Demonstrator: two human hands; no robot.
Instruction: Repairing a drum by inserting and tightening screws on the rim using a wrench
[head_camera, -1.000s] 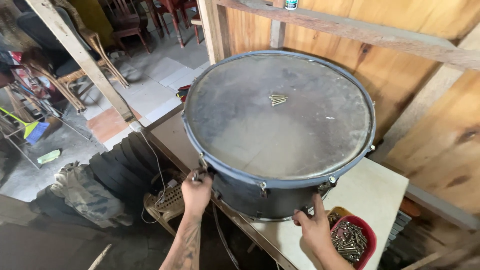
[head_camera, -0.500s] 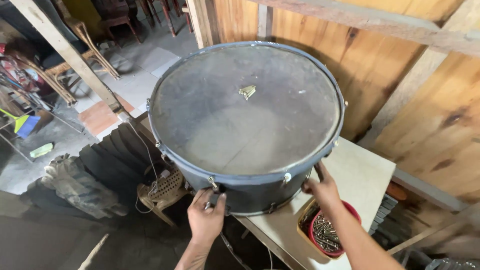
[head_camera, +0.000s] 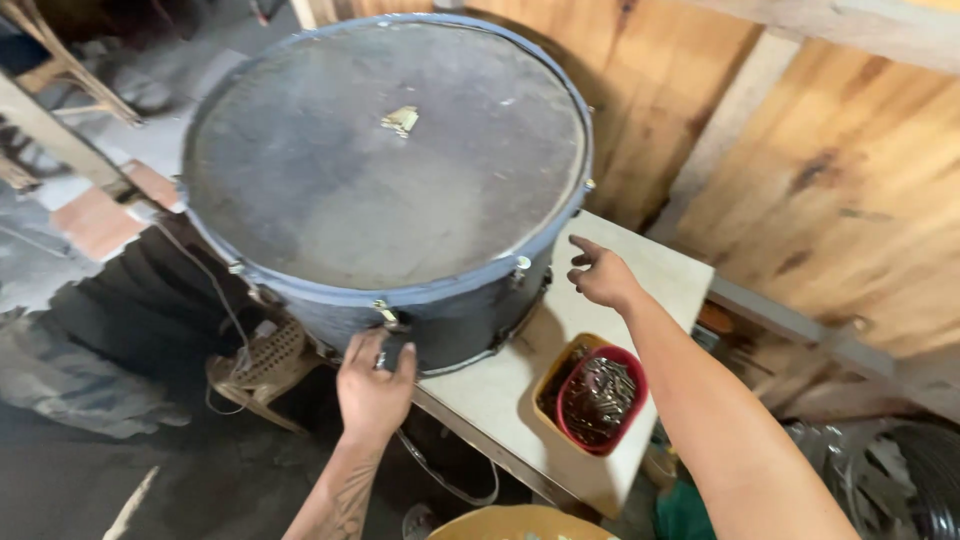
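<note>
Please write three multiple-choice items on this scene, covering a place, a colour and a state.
1. Where is the red bowl?
A. on the drum head
B. on the table, right of the drum
C. on the floor

2. What colour is the drum's rim?
A. blue
B. yellow
C. white

3. What is the left hand doing?
A. hanging free in the air
B. lying flat on the drum head
C. touching the drum's side at a lug

Answers:
1 B, the bowl of metal parts sits on the pale tabletop beside the drum.
2 A, a blue hoop rings the grey head.
3 C, its fingers are at the fitting under the rim, while the right hand is open, off the drum.
</note>
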